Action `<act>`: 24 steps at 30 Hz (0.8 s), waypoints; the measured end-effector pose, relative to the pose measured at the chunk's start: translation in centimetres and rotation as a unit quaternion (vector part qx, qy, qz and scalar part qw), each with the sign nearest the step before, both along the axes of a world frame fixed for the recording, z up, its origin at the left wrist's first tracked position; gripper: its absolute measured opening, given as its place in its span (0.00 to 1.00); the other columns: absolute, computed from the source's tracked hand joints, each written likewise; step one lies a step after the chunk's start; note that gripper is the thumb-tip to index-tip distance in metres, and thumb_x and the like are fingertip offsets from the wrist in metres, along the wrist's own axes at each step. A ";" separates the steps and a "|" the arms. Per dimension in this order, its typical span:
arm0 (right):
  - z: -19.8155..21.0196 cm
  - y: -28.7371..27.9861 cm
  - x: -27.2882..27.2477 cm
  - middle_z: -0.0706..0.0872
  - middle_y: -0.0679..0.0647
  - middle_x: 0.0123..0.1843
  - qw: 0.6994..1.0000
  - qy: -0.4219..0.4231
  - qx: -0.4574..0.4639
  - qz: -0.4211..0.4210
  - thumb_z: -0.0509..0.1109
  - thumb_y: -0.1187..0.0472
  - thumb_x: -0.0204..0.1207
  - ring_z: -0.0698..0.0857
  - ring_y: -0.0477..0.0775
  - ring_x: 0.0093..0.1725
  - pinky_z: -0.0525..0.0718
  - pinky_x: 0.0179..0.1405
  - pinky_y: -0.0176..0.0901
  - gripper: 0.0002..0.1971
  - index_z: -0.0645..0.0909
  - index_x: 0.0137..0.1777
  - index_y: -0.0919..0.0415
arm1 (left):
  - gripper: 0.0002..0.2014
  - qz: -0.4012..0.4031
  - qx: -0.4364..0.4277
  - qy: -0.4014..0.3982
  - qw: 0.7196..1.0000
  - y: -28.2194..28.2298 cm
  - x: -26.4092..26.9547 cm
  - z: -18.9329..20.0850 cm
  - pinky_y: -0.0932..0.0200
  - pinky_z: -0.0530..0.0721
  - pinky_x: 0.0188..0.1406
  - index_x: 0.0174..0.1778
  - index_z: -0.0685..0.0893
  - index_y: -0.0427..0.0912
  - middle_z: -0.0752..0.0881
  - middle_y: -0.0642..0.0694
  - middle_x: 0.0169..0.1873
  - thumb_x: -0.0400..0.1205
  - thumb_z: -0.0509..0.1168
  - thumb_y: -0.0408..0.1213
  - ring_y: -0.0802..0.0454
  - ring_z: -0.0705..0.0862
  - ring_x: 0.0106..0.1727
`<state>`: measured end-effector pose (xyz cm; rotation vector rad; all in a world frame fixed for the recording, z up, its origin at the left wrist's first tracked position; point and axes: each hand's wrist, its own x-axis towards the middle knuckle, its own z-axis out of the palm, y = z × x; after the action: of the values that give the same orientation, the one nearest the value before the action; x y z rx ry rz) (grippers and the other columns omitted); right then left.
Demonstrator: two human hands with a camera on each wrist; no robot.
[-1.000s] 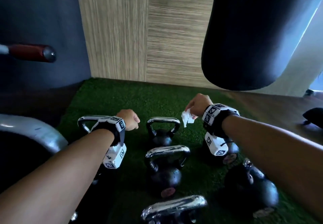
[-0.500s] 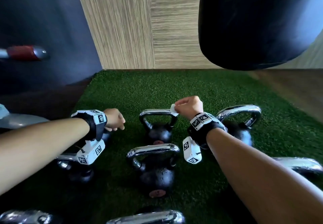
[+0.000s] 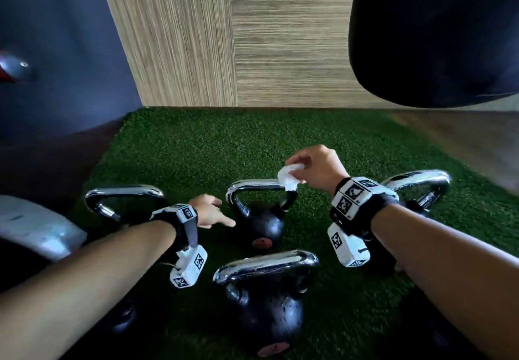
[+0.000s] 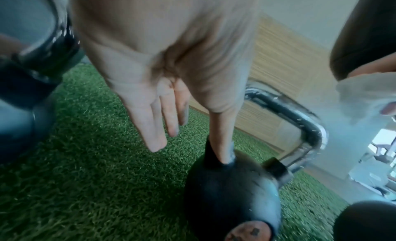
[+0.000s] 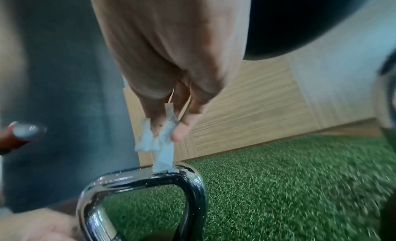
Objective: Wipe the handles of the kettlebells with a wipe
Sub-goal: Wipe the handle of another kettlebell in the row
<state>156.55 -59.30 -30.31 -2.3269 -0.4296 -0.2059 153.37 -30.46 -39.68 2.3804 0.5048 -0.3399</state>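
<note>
Several black kettlebells with chrome handles stand on green turf. My right hand (image 3: 309, 164) pinches a crumpled white wipe (image 3: 289, 177) whose lower end touches the right end of the chrome handle (image 3: 258, 185) of the far middle kettlebell (image 3: 259, 226). In the right wrist view the wipe (image 5: 159, 139) hangs from thumb and fingers onto that handle (image 5: 150, 176). My left hand (image 3: 210, 213) reaches toward the bell's left side, fingers straight. In the left wrist view the thumb touches the black ball (image 4: 231, 190) at the handle's base.
A nearer kettlebell (image 3: 266, 298) stands just in front, another chrome handle (image 3: 123, 195) at the left and one (image 3: 418, 182) at the right. A black punching bag (image 3: 438, 31) hangs above right. Wood-panel wall behind, a grey curved machine part (image 3: 36, 227) at the left.
My left hand has moved right from beside the left kettlebell and opened against the middle kettlebell's ball. My right hand keeps the wipe at the right end of that handle.
</note>
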 end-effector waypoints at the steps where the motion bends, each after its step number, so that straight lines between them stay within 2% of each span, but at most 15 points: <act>1: 0.1 0.6 -0.1 0.92 0.49 0.46 1.000 -0.008 -0.020 0.009 0.79 0.67 0.72 0.88 0.45 0.45 0.78 0.38 0.16 0.10 0.93 0.53 0.58 | 0.46 -0.006 -0.015 0.005 1.000 0.3 0.2 -0.6 0.54 0.93 0.51 0.73 0.83 0.48 0.88 0.48 0.67 0.57 0.90 0.50 0.52 0.88 0.62; 3: 0.5 1.9 0.8 0.90 0.48 0.44 0.997 -0.015 -0.068 0.015 0.78 0.66 0.73 0.87 0.44 0.43 0.74 0.32 0.14 0.08 0.92 0.51 0.59 | 0.57 -0.027 -0.038 0.003 0.999 0.7 2.0 -3.3 0.50 0.89 0.65 0.73 0.83 0.50 0.87 0.48 0.70 0.44 0.89 0.59 0.53 0.86 0.68; 4: 1.0 1.9 0.9 0.89 0.48 0.43 0.996 -0.017 -0.089 0.022 0.77 0.65 0.73 0.87 0.45 0.44 0.75 0.33 0.16 0.07 0.92 0.51 0.59 | 0.63 -0.039 -0.052 0.001 0.998 0.3 2.3 -4.1 0.50 0.84 0.72 0.75 0.81 0.50 0.85 0.48 0.72 0.39 0.87 0.65 0.54 0.84 0.72; 5: 1.5 2.3 1.1 0.89 0.48 0.44 0.993 -0.018 -0.111 0.037 0.77 0.65 0.74 0.87 0.46 0.46 0.77 0.38 0.20 0.07 0.91 0.50 0.59 | 0.66 -0.053 -0.058 0.000 0.997 0.0 2.3 -4.8 0.53 0.79 0.78 0.78 0.80 0.50 0.83 0.49 0.75 0.39 0.85 0.69 0.54 0.82 0.74; 6: 1.8 3.0 1.5 0.90 0.49 0.46 0.990 -0.020 -0.133 0.051 0.76 0.64 0.74 0.88 0.47 0.48 0.80 0.43 0.26 0.06 0.91 0.50 0.59 | 0.65 -0.068 -0.058 0.005 0.996 -0.6 1.9 -4.6 0.57 0.74 0.80 0.80 0.78 0.48 0.81 0.51 0.77 0.45 0.85 0.71 0.53 0.80 0.77; 8: 2.2 4.3 2.1 0.92 0.49 0.47 0.983 -0.033 -0.164 0.076 0.76 0.64 0.73 0.88 0.47 0.49 0.85 0.52 0.37 0.06 0.90 0.49 0.58 | 0.54 -0.067 -0.077 0.004 0.995 -1.4 1.9 -5.5 0.62 0.72 0.77 0.80 0.76 0.45 0.79 0.49 0.77 0.61 0.84 0.66 0.50 0.77 0.79; 9: 2.0 4.7 2.3 0.92 0.49 0.47 0.981 -0.037 -0.171 0.089 0.76 0.64 0.73 0.87 0.45 0.48 0.85 0.53 0.37 0.07 0.91 0.49 0.57 | 0.49 -0.063 -0.082 -0.002 0.995 -1.9 1.9 -6.0 0.62 0.73 0.74 0.79 0.76 0.45 0.80 0.48 0.76 0.65 0.83 0.64 0.49 0.78 0.78; 10: 1.7 5.0 2.5 0.93 0.48 0.49 0.979 -0.038 -0.176 0.098 0.76 0.64 0.73 0.86 0.43 0.48 0.84 0.51 0.32 0.08 0.92 0.51 0.56 | 0.47 -0.063 -0.091 -0.006 0.994 -2.5 1.7 -6.1 0.61 0.74 0.71 0.77 0.78 0.46 0.81 0.47 0.73 0.65 0.83 0.65 0.48 0.79 0.76; 12: 0.7 5.6 2.7 0.93 0.47 0.54 0.974 -0.039 -0.194 0.108 0.76 0.63 0.75 0.85 0.40 0.50 0.77 0.47 0.24 0.11 0.93 0.56 0.54 | 0.50 -0.058 -0.118 -0.033 0.991 -3.1 1.7 -6.8 0.58 0.78 0.72 0.73 0.82 0.52 0.85 0.50 0.69 0.57 0.80 0.74 0.49 0.83 0.71; 14: -0.3 5.7 2.8 0.93 0.50 0.58 0.972 -0.036 -0.209 0.104 0.76 0.62 0.78 0.83 0.40 0.50 0.75 0.49 0.27 0.11 0.92 0.59 0.55 | 0.52 -0.060 -0.145 -0.067 0.985 -3.4 1.9 -7.5 0.57 0.79 0.73 0.70 0.84 0.59 0.88 0.56 0.64 0.48 0.78 0.79 0.52 0.85 0.69; 17: -1.5 5.5 2.6 0.91 0.54 0.59 0.970 -0.028 -0.223 0.091 0.75 0.62 0.81 0.84 0.43 0.50 0.83 0.53 0.33 0.10 0.90 0.59 0.59 | 0.46 -0.076 -0.181 -0.090 0.976 -3.3 1.9 -8.0 0.62 0.77 0.70 0.71 0.83 0.62 0.89 0.61 0.61 0.54 0.80 0.72 0.57 0.85 0.67; 20: -1.7 4.5 2.4 0.91 0.55 0.55 0.968 -0.012 -0.246 0.048 0.74 0.67 0.81 0.89 0.48 0.48 0.86 0.45 0.35 0.09 0.90 0.58 0.59 | 0.50 -0.084 -0.178 -0.094 0.976 -3.2 1.9 -8.3 0.59 0.77 0.74 0.71 0.83 0.62 0.89 0.61 0.62 0.52 0.78 0.76 0.57 0.85 0.67; 22: -1.5 3.7 2.3 0.92 0.57 0.53 0.966 -0.011 -0.259 0.021 0.71 0.70 0.81 0.91 0.52 0.46 0.91 0.45 0.41 0.10 0.89 0.59 0.62 | 0.51 -0.084 -0.172 -0.095 0.977 -3.3 1.8 -8.4 0.59 0.77 0.73 0.71 0.84 0.60 0.88 0.59 0.63 0.50 0.76 0.77 0.56 0.85 0.67; 24: -1.5 3.6 2.2 0.92 0.60 0.53 0.960 -0.018 -0.280 0.019 0.70 0.72 0.81 0.92 0.56 0.47 0.93 0.47 0.46 0.10 0.88 0.59 0.66 | 0.51 -0.084 -0.176 -0.095 0.976 -3.4 1.7 -8.3 0.61 0.76 0.71 0.72 0.82 0.61 0.88 0.57 0.64 0.50 0.75 0.76 0.55 0.84 0.67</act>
<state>158.72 -55.66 -31.77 -2.8686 -0.6135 -0.1169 155.11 -33.82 -47.97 2.0857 0.1400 -0.2489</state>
